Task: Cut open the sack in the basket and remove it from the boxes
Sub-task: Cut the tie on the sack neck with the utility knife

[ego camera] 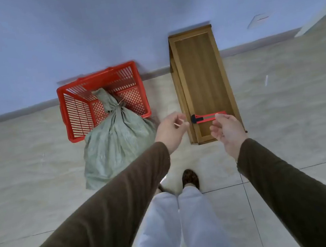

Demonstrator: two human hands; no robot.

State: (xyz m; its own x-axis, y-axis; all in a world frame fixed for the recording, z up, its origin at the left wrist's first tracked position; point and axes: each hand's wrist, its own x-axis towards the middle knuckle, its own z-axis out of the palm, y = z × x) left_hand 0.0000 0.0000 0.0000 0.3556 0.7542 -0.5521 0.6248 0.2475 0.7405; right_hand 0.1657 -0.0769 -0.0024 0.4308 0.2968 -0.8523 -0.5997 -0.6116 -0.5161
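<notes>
Sack uncut: tied green woven sack [115,138] leaning out of red plastic basket [76,115]; right hand [227,130] fingers spreading toward red utility knife [207,117] at 1 o'clock; left hand [170,130] pinching thin stick.

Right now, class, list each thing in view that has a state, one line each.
Green woven sack: tied shut, uncut, spilling over the basket's edge.
Red plastic basket: tipped on its side.
Red utility knife: lying on the wooden bench, unheld.
Left hand: pinching a thin stick.
Right hand: open.
</notes>
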